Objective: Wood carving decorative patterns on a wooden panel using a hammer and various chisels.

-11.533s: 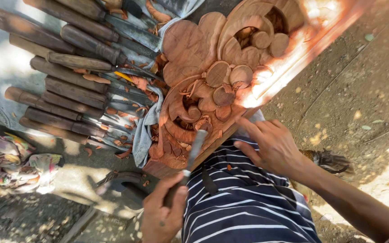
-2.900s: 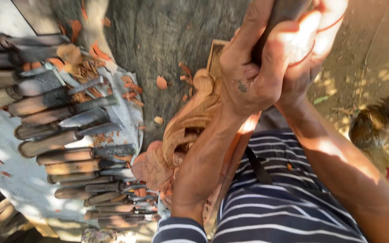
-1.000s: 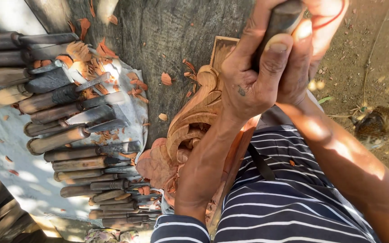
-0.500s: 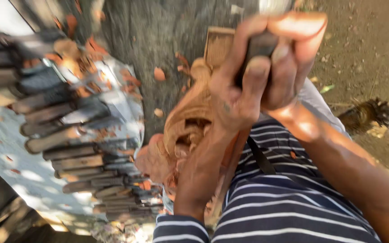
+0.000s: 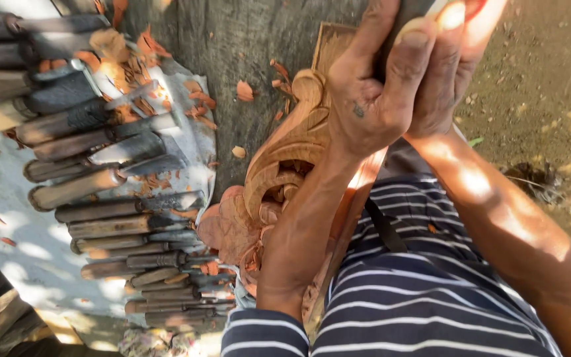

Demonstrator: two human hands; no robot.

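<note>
Head view: looking down at two hands close together near the top. Left hand [image 5: 371,99] wrapped tight around a dark tool handle [image 5: 410,13], fingers curled shut on it. Right hand [image 5: 454,66] pressed against the left one, fingers bent around the same handle, partly washed out by bright sun. Tip of the tool hidden behind the hands, so cannot tell where it touches. Carved wood piece [image 5: 285,165] just under the left hand and wrist, light brown, with curly leaf shapes, leaning from the lap up onto a grey wood block [image 5: 246,39]. Striped shirt [image 5: 418,297] at the bottom, dark blue and white. Row of chisels [image 5: 107,192] with wood handles to the left, lying side by side on a pale cloth [image 5: 14,238]. Small orange wood chips [image 5: 244,90] scattered on the block and among the chisels. Bare dirt ground [image 5: 550,79] on the right.
</note>
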